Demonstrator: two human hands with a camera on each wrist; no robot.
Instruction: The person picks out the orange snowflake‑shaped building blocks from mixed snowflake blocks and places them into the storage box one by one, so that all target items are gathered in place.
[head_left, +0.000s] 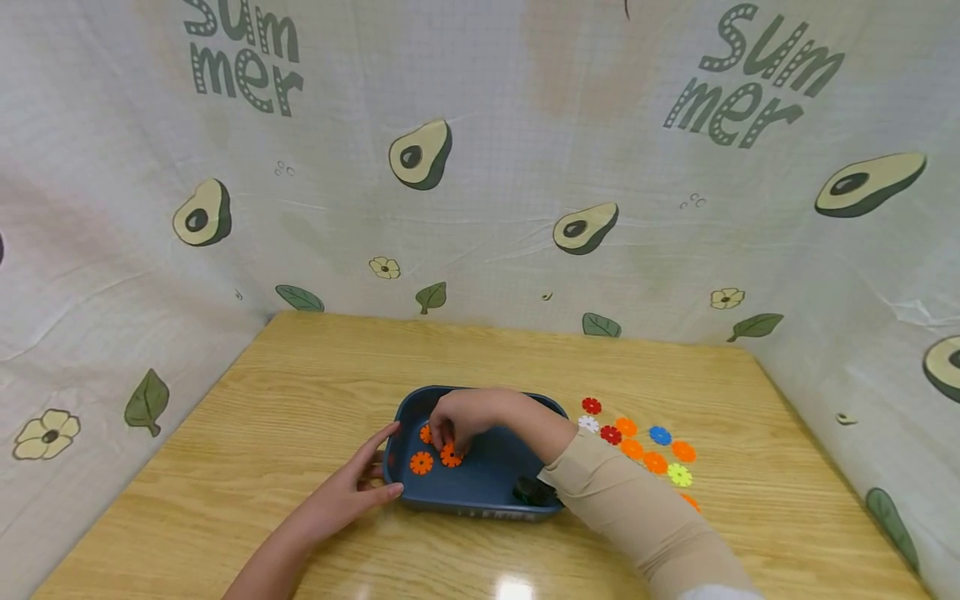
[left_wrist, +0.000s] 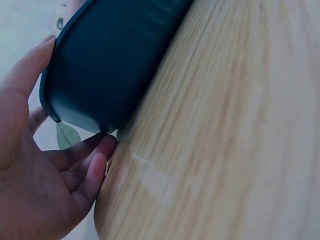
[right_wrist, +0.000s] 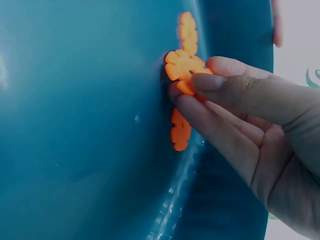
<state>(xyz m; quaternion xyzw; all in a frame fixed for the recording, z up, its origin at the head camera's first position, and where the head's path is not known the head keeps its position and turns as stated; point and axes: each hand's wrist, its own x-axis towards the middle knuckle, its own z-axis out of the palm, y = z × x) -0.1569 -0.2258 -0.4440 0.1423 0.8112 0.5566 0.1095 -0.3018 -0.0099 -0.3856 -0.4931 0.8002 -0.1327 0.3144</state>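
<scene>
Inside one blue tray (head_left: pixel 480 492), three orange flowers (head_left: pixel 422 462); right hand (head_left: pixel 461 421) fingers pinch one; left hand (head_left: pixel 352 487) fingers flat

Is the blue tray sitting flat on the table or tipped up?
Flat, as far as the head view shows: the blue tray rests level on the table, left hand against its end. The left wrist view cannot confirm it.

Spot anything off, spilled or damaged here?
Nothing stands out. The blue tray sits flat on the table; the left hand steadies its side. The right hand pinches an orange snowflake piece inside the tray. Loose coloured pieces lie in a tidy cluster beside it. No damage visible.
</scene>
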